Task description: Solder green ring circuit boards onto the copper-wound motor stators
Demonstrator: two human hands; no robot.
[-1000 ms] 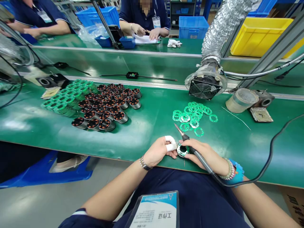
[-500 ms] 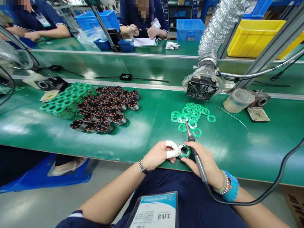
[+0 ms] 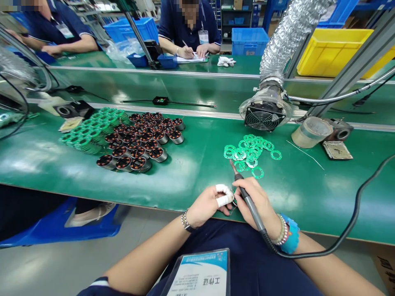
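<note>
While the left hand [image 3: 207, 204] is seemingly pinching the half-hidden part [image 3: 235, 201] between both hands, the right hand [image 3: 261, 200] is holding the iron [image 3: 249, 201], which is risking scorched boards [image 3: 252, 146] should the grip slip.

From the working spot, the green worktop [image 3: 191, 176] bears clustered copper-wound cores [image 3: 145, 135] at 10 o'clock, with stacked green rings [image 3: 88, 144] just beyond them; loose rings [image 3: 251, 151] lie overlapping at 1 o'clock, and a bent wire [image 3: 312, 156], a cloudy tub [image 3: 310, 133] and a soldering stand [image 3: 338, 149] at 2 o'clock
</note>
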